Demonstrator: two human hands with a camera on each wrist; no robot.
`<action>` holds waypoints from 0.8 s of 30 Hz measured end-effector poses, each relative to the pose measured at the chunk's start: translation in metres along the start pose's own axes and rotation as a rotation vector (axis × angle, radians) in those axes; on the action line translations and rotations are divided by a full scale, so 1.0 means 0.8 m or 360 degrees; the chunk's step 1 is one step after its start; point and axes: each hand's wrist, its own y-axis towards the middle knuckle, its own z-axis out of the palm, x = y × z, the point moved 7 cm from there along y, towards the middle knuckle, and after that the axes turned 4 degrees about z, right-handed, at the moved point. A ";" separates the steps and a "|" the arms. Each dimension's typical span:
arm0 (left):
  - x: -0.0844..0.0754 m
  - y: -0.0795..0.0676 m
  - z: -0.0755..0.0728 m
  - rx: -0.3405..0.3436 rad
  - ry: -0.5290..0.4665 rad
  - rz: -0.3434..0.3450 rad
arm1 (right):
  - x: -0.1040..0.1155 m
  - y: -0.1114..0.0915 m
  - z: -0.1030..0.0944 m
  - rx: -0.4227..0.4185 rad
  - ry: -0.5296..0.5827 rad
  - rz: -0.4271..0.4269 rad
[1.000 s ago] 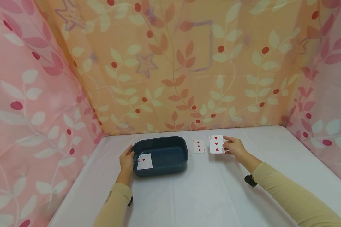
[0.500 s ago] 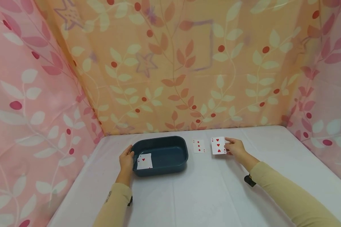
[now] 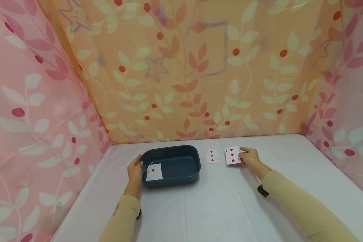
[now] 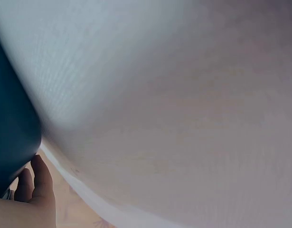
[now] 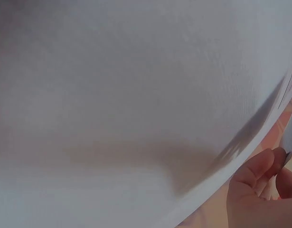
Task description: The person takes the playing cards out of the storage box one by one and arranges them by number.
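A dark blue plastic basin (image 3: 170,182) stands on the table, left of centre in the head view. My left hand (image 3: 135,170) grips its left end, the thumb at the rim; the left wrist view shows bent fingers (image 4: 42,180) against the basin's wall. Playing cards (image 3: 154,172) lie overlapped inside at the left, an ace of hearts on top. My right hand (image 3: 249,158) pinches a three of hearts playing card (image 3: 232,155) by its right edge, face up and slightly tilted. Whether more cards sit under it, I cannot tell. A three of diamonds card (image 3: 212,156) lies flat between basin and right hand.
A white cloth (image 3: 211,205) covers the table. Behind it hangs an orange leaf-patterned curtain (image 3: 181,80), with a pink curtain at the left (image 3: 48,134) and another pink curtain at the right (image 3: 351,111).
The three of hearts has shifted slightly right and down with my right hand, and it has tilted a little. My left hand, the basin and the three of diamonds stay in place.
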 end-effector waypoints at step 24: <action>-0.005 -0.002 0.002 0.0003 -0.0049 0.0027 | -0.003 0.022 0.004 -0.0042 0.0002 0.0076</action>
